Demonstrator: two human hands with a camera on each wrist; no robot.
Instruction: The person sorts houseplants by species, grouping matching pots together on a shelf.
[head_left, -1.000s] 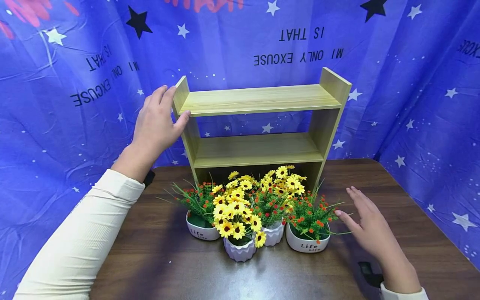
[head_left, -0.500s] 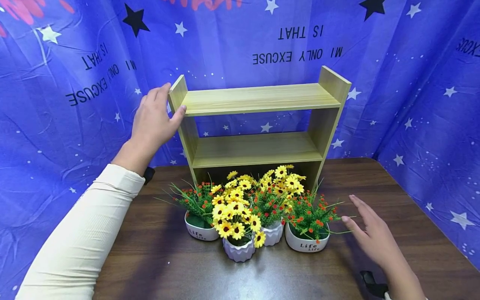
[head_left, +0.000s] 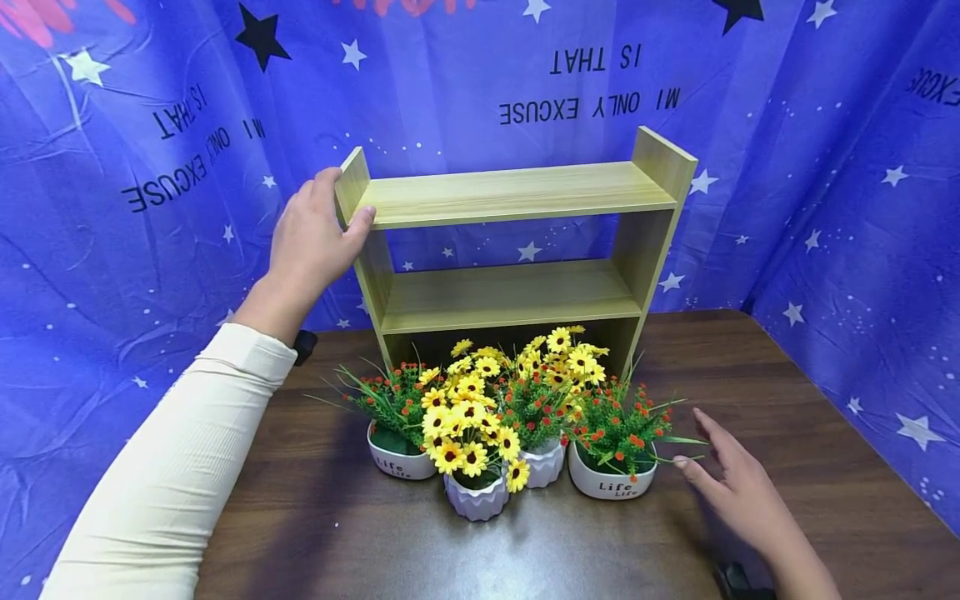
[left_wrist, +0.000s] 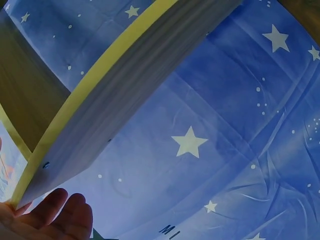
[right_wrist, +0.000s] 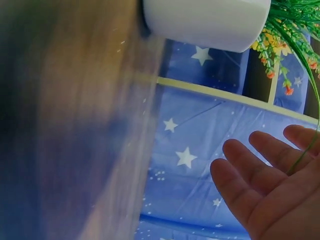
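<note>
While I watch through the head camera, I see the wooden shelf [head_left: 510,196] standing upright on the table [head_left: 420,558] at twelve o'clock, behind the potted plants [head_left: 468,417]. At ten o'clock, the left hand [head_left: 307,237] grips the top of the shelf's left panel, thumb at the front edge, fingers outside. Well apart at four o'clock, the right hand [head_left: 738,492] holds nothing, its fingers loosely extended beside the white pot [head_left: 611,486] at five o'clock; whether the leaf blade [head_left: 682,441] touches it, I can't tell.

I judge the shelf stiff, smooth and moderately light, apt to twist if pulled by one corner, so I'd hold both side panels. The pots look hard, slick and perhaps breakable; I'd cup their walls, since the foliage looks springy and would likely bend.
</note>
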